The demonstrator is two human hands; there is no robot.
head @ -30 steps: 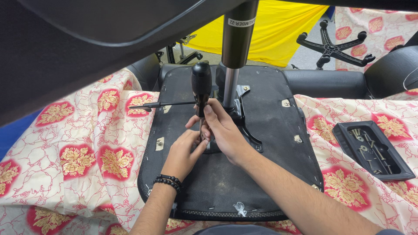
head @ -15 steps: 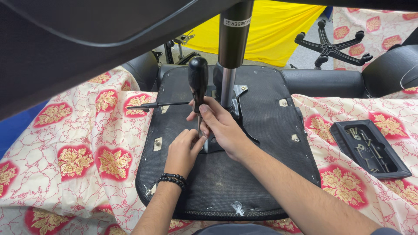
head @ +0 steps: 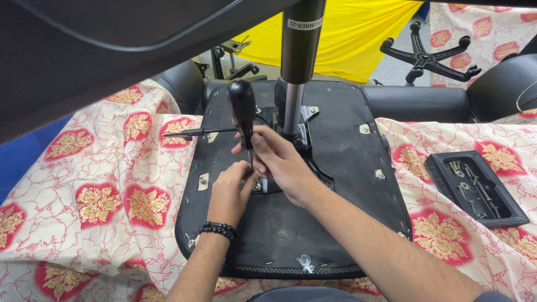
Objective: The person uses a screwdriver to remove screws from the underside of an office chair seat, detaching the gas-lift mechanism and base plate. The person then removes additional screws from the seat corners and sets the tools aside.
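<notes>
Upturned office-chair seat [head: 335,223], black woven underside edged with staples, lying on a red-and-gold floral cloth [head: 112,184]; steel gas cylinder [head: 293,114] rising from its metal mechanism plate [head: 313,162]. Step in hand, by appearance: driving a screw into that plate; the next turn calls for an upright shaft and steady downward pressure. Screwdriver [head: 241,109], glossy black bulbous handle; right hand [head: 279,162] clamped on its shaft, left hand [head: 229,193] pinched together at the tip; black tray [head: 512,215] of screws well apart.

The upturned black fabric-covered chair seat [head: 335,223] lay on the red-and-cream floral cloth [head: 112,184]. The black plastic tray of screws [head: 475,187] sat to its right. The black five-armed chair base [head: 428,53] stood behind, before the yellow cloth [head: 358,45].
</notes>
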